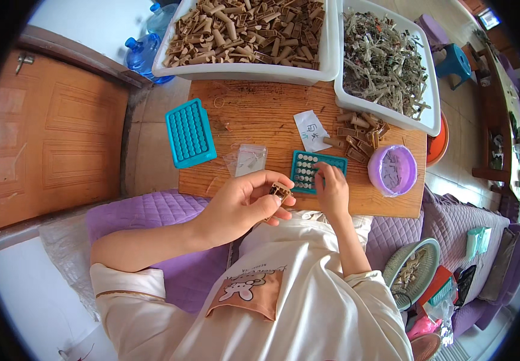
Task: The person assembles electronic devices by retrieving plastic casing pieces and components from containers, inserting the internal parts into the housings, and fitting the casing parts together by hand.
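My left hand is closed around a small brown plastic casing, held above the table's front edge with its hollow side showing. My right hand reaches down over a teal tray, fingertips drawn together at its middle. Rows of white round pieces fill the tray's left part. What the right fingertips hold, if anything, is hidden. Beside the tray, to its left, lies a clear plastic bag. A paper slip with handwriting lies just behind it.
Brown casings are heaped behind a purple bowl on the right. At the back stand a white bin of brown casings and another white bin of thin pale parts. A second teal tray sits on the wooden table, far left.
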Tool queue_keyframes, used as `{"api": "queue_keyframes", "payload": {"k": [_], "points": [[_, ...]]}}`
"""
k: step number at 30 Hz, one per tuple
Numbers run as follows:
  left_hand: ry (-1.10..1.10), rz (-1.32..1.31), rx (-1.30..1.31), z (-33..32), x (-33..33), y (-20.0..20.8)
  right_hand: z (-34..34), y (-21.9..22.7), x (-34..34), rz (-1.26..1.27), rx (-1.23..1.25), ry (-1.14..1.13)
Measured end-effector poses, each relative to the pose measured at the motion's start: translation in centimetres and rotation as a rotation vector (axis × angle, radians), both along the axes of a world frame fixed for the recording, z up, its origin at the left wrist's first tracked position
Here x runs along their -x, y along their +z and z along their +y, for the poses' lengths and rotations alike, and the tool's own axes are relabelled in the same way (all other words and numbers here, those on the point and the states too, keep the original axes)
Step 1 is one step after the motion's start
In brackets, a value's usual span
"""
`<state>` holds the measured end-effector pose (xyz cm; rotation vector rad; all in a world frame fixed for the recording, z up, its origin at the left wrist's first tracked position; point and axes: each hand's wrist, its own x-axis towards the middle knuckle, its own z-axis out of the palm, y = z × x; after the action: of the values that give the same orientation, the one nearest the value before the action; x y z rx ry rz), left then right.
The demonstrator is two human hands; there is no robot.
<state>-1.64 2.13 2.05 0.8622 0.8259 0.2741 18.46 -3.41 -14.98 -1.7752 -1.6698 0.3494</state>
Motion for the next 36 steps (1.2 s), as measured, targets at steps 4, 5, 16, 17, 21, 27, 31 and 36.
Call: {"api": "queue_keyframes", "payload": {"k": [4,5,16,17,21,27,31,36], "points": [[-0.009,-0.001,-0.017,-0.2,0.1,-0.2,-0.5,6.4,2.6,0.288,-0.251,-0.060],[-0.026,-0.006,-0.036,-0.2,0.1,-0.1,-0.7,7.6,3.3,0.338,-0.354,-0.020],[-0.151,-0.029,-0.241,-0.4,0.0,-0.6,-0.5,11.0,5.9,0.320,-0.682,0.186],[-0.106,-0.024,-0.236,-0.6,0.0,-0.9,-0.6,11.0,5.8,0.290,-0.668,0.190],[-0.031,0.005,-0.100,-0.5,0.0,-1.0,-0.5,11.1,5.3,0.228,-0.586,0.264],[-0.031,0.078,0.065,0.2,0.3,0.0,-0.7,9.5,3.0,0.443,-0.464,0.316],[-0.033,0.079,0.080,0.3,0.3,0.1,-0.8,3.8,0.0,0.269,-0.041,-0.108],[-0.088,0.097,0.089,0.3,-0.1,-0.1,-1.9,-1.2,-0.3,0.021,0.080,-0.079]]}}
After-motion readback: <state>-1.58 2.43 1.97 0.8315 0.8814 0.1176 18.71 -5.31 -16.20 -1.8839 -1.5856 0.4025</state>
